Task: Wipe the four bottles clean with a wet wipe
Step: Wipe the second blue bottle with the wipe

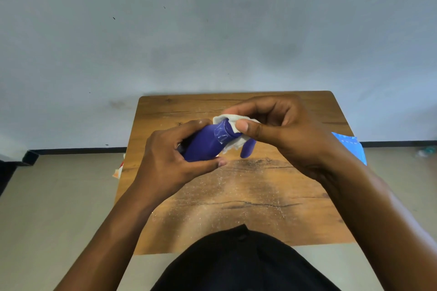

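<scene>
Both hands are up over the wooden tabletop [236, 196]. The left hand [170, 156] grips the body of a purple bottle [205, 142], fingers curled round it, holding it tilted with its neck pointing up and to the right. The right hand [279, 130] pinches a white wipe [233, 123] against the bottle's top end — thumb pressed on the cloth, fingers curled behind it. A purple piece [247, 147] hangs just below the wipe. A blue packet [350, 146] lies at the tabletop's right edge — partly hidden by the right wrist.
</scene>
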Tool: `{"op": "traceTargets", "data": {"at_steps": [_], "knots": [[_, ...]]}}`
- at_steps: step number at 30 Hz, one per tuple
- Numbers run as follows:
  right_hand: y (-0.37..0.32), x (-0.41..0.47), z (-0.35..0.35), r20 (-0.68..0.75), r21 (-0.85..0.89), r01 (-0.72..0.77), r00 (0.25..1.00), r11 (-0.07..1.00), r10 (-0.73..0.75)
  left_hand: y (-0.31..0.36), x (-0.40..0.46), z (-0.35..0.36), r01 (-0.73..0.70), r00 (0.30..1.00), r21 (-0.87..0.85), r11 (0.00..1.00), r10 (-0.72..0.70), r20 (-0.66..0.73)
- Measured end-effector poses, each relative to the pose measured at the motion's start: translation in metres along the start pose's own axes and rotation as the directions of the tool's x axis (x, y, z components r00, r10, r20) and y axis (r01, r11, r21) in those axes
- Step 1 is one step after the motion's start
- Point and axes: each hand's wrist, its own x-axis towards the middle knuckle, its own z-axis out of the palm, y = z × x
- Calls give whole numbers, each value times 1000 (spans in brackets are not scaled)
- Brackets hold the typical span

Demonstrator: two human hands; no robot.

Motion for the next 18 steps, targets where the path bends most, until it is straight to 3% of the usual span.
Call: {"op": "traceTargets", "data": {"at_steps": [4, 9, 13, 18], "knots": [[-2, 0, -2, 58, 40, -38, 998, 998, 35, -2, -2, 2, 11, 1000, 21, 1000, -11, -10], [-1, 2, 1, -53, 33, -27, 998, 999, 28, 2, 1, 0, -12, 1000, 57, 998, 11, 14], [-5, -1, -3, -20, 20, -34, 999, 999, 34, 0, 1, -1, 7, 1000, 69, 998, -7, 1], [-5, -9, -4, -52, -156, 32, 998, 987, -40, 2, 2, 2, 33, 999, 127, 991, -32, -8]]}}
